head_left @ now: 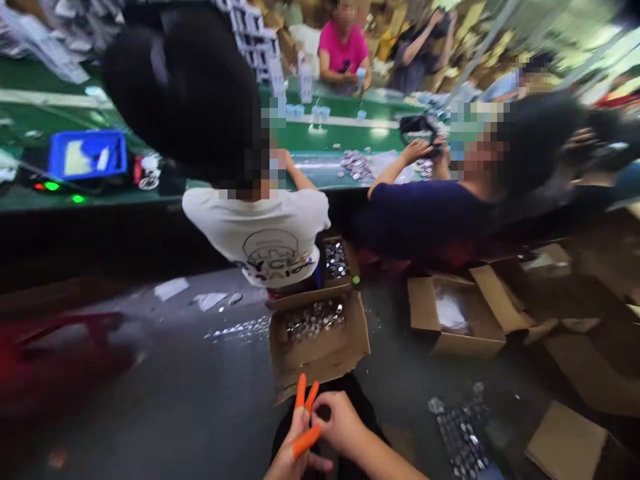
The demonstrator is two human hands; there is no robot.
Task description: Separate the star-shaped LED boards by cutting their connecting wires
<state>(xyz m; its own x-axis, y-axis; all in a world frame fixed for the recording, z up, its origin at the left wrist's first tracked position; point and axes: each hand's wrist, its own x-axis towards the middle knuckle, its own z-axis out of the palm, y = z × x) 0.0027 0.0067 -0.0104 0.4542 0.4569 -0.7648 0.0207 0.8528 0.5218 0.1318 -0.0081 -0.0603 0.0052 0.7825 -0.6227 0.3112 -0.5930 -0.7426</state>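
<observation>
Grey floor (200, 393) | open carton (325, 357) | just beyond wearer's 2 hands (299, 430) (343, 421)

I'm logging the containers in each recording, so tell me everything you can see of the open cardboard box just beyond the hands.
The cardboard box is plain brown and open-topped, with an uneven near edge. It sits upright, low down behind the person in the white shirt. Small shiny pieces lie loose, mostly in its far half. Orange-covered fingertips of the left hand overlap its near edge in this view; whether they touch it cannot be told.
</observation>
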